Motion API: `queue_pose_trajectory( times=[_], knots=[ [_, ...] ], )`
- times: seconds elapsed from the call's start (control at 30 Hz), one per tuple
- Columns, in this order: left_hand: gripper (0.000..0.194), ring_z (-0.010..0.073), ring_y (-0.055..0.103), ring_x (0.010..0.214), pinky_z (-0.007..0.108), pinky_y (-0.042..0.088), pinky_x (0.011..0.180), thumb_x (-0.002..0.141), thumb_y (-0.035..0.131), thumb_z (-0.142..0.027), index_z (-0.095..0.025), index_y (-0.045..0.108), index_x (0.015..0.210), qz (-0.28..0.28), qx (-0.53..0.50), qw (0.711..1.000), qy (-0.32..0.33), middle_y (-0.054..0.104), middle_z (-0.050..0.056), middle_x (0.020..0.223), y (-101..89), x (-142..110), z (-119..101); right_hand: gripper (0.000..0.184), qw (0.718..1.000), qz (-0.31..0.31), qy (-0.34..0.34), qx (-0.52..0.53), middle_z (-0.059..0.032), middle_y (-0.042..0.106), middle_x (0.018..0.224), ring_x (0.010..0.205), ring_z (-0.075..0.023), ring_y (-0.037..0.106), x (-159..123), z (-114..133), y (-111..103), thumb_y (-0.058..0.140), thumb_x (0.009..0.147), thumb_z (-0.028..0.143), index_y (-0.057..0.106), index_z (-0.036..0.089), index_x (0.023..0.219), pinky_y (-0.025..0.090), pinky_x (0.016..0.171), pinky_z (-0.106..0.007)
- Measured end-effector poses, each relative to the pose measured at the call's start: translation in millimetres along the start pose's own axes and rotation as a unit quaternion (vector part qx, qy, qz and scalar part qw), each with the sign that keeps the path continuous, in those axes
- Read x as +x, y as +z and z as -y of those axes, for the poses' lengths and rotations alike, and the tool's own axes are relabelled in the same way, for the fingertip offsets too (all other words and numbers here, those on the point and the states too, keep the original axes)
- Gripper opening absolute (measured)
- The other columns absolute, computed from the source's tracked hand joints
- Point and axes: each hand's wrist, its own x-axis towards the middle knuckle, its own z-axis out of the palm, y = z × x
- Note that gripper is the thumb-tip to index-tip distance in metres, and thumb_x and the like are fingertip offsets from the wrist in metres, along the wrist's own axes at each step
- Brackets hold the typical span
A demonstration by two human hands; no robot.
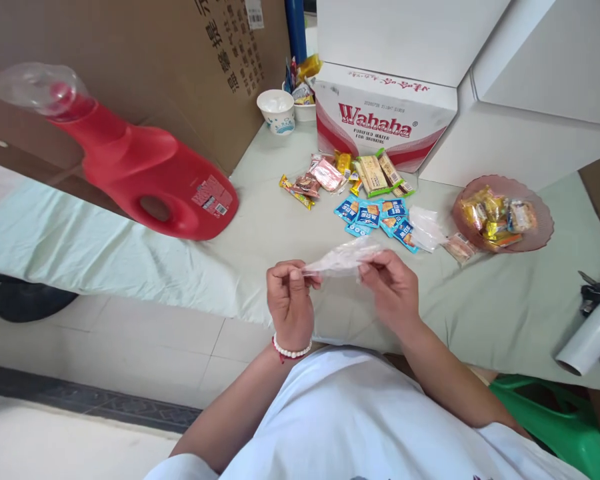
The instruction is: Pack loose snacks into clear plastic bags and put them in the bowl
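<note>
A clear thin plastic bag [341, 259] is stretched between my two hands above the front of the cloth-covered table. My left hand [292, 297], with a white bead bracelet at the wrist, pinches one end of it. The other end is gripped by the fingers of my right hand [394, 288]. Just beyond lie several blue snack packets [369, 215]. Beside them on the right is a small pile of clear bags [426, 228], with one wrapped snack [460, 248] near it. Farther back are green-edged cracker packs [373, 175] and pink-wrapped snacks [329, 175].
A pink glass bowl [544, 220] of wrapped snacks stands at the right. Behind are a Wahaha box [380, 123] and paper cups [279, 113]. A big red jug [180, 180] stands left. A white roll [587, 333] and keys [593, 290] lie far right, above a green stool [555, 420].
</note>
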Motion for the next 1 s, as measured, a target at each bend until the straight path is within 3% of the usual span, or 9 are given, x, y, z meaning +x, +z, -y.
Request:
queue_pose_trajectory(
  times=[0.1, 0.23, 0.33, 0.5, 0.57, 0.63, 0.77, 0.87, 1.0],
  knots=[
    [0.026, 0.0094, 0.063, 0.068, 0.024, 0.051, 0.064, 0.097, 0.059, -0.046, -0.022, 0.052, 0.093, -0.027, 0.015, 0.997, -0.064, 0.062, 0.000, 0.093, -19.6, -3.0, 5.5, 0.024, 0.992, 0.038, 0.061, -0.107, -0.0008, 0.060, 0.072, 0.063, -0.0150, 0.051, -12.3, -13.1, -13.9, 0.066, 0.088, 0.045, 0.070, 0.021, 0.085, 0.041, 0.059, -0.028],
    [0.028, 0.0134, 0.060, 0.067, 0.026, 0.049, 0.061, 0.093, 0.059, -0.047, -0.021, 0.053, 0.085, 0.031, 0.187, 0.955, -0.226, 0.061, 0.000, 0.077, -54.7, -16.1, 25.0, 0.026, 0.967, 0.061, 0.206, -0.139, 0.0031, 0.052, 0.063, 0.056, -0.0125, 0.042, -23.6, -45.3, -29.6, 0.061, 0.084, 0.045, 0.064, 0.020, 0.079, 0.033, 0.053, -0.026],
    [0.026, 0.0201, 0.064, 0.092, 0.033, 0.053, 0.076, 0.090, 0.062, -0.043, -0.020, 0.058, 0.102, 0.076, 0.313, 0.937, -0.136, 0.066, 0.007, 0.100, -61.4, -19.0, 22.2, 0.022, 0.965, 0.058, 0.215, -0.140, 0.0030, 0.054, 0.066, 0.057, -0.0124, 0.043, -31.8, -56.6, -35.0, 0.062, 0.081, 0.043, 0.063, 0.021, 0.082, 0.033, 0.053, -0.025],
    [0.056, 0.0312, 0.051, 0.130, 0.051, 0.042, 0.108, 0.087, 0.064, -0.035, -0.018, 0.048, 0.137, 0.184, 0.430, 0.879, 0.094, 0.057, 0.018, 0.136, -16.5, 7.3, 16.6, 0.017, 0.963, 0.084, 0.201, -0.156, 0.0043, 0.050, 0.061, 0.055, -0.0133, 0.040, -38.4, -53.8, -37.8, 0.061, 0.083, 0.039, 0.064, 0.023, 0.083, 0.031, 0.052, -0.026],
    [0.065, 0.0343, 0.049, 0.133, 0.052, 0.039, 0.110, 0.081, 0.069, -0.034, -0.017, 0.047, 0.140, 0.229, 0.470, 0.844, 0.117, 0.056, 0.020, 0.141, 8.8, 22.2, 30.0, 0.017, 0.965, 0.086, 0.192, -0.155, 0.0039, 0.051, 0.062, 0.056, -0.0136, 0.041, -39.2, -53.0, -41.1, 0.061, 0.084, 0.039, 0.065, 0.023, 0.084, 0.032, 0.052, -0.026],
    [0.060, 0.0322, 0.059, 0.118, 0.047, 0.045, 0.102, 0.078, 0.071, -0.031, -0.016, 0.055, 0.133, 0.284, 0.479, 0.827, 0.078, 0.067, 0.017, 0.124, 29.8, 34.0, 49.5, 0.017, 0.968, 0.076, 0.183, -0.156, 0.0028, 0.055, 0.066, 0.058, -0.0140, 0.044, -42.1, -53.7, -47.2, 0.061, 0.085, 0.039, 0.065, 0.022, 0.085, 0.034, 0.054, -0.026],
    [0.017, 0.0173, 0.056, 0.066, 0.029, 0.044, 0.069, 0.088, 0.058, -0.033, -0.019, 0.068, 0.089, 0.290, 0.393, 0.871, -0.060, 0.059, -0.001, 0.065, 48.8, 41.6, 80.1, 0.020, 0.968, 0.032, 0.177, -0.176, 0.0001, 0.062, 0.076, 0.064, -0.0155, 0.050, -60.8, -56.8, -68.3, 0.062, 0.087, 0.041, 0.067, 0.022, 0.089, 0.039, 0.060, -0.028],
    [0.028, 0.0122, 0.041, 0.056, 0.024, 0.034, 0.058, 0.090, 0.054, -0.041, -0.020, 0.059, 0.072, 0.204, 0.296, 0.925, -0.126, 0.044, -0.006, 0.057, 47.1, 38.1, 84.6, 0.025, 0.963, 0.015, 0.206, -0.175, -0.0001, 0.062, 0.076, 0.064, -0.0157, 0.050, -80.2, -55.1, -88.5, 0.060, 0.090, 0.045, 0.066, 0.022, 0.090, 0.040, 0.060, -0.028],
    [0.041, 0.0109, 0.034, 0.058, 0.025, 0.030, 0.057, 0.092, 0.050, -0.046, -0.020, 0.044, 0.061, 0.175, 0.258, 0.939, -0.146, 0.036, -0.006, 0.057, 42.9, 28.4, 78.6, 0.030, 0.955, 0.089, 0.208, -0.192, -0.0024, 0.065, 0.081, 0.071, -0.0181, 0.056, -85.5, -43.5, -107.4, 0.060, 0.093, 0.049, 0.070, 0.022, 0.098, 0.044, 0.065, -0.030]
  ],
)
